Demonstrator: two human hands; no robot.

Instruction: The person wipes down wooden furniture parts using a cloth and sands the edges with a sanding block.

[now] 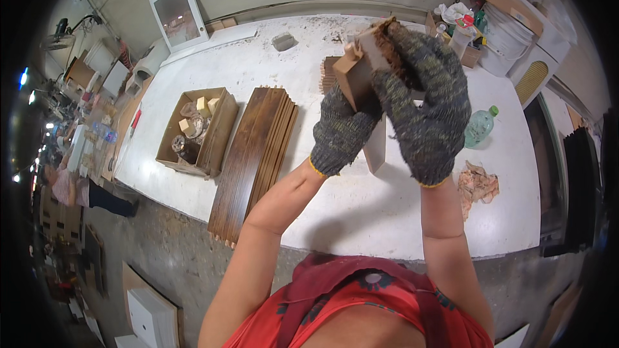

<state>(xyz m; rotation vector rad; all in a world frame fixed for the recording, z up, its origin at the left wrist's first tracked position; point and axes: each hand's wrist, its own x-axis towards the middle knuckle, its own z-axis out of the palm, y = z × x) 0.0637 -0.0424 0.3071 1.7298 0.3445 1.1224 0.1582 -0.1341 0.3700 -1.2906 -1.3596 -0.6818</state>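
Both my hands wear dark, mottled knitted gloves with yellow cuffs and are raised over the white table (309, 212). My left hand (345, 130) is wrapped round a wooden board (352, 77) held tilted up, its pale tan end toward me. My right hand (429, 106) is closed on a brown-stained, ragged-edged pad (380, 51), which is against the board's upper part. Its exact kind is unclear. The lower part of the board is partly hidden by the gloves. Left of my hands lies a stack of dark brown wooden boards (248, 148).
A cardboard box (216, 145) with pale blocks and a jar stands left of the stack. Toward the right are a green-capped bottle (480, 127) and a crumpled, stained cloth (478, 183). White buckets (506, 35) stand at the back right. Another person (71, 187) is far left.
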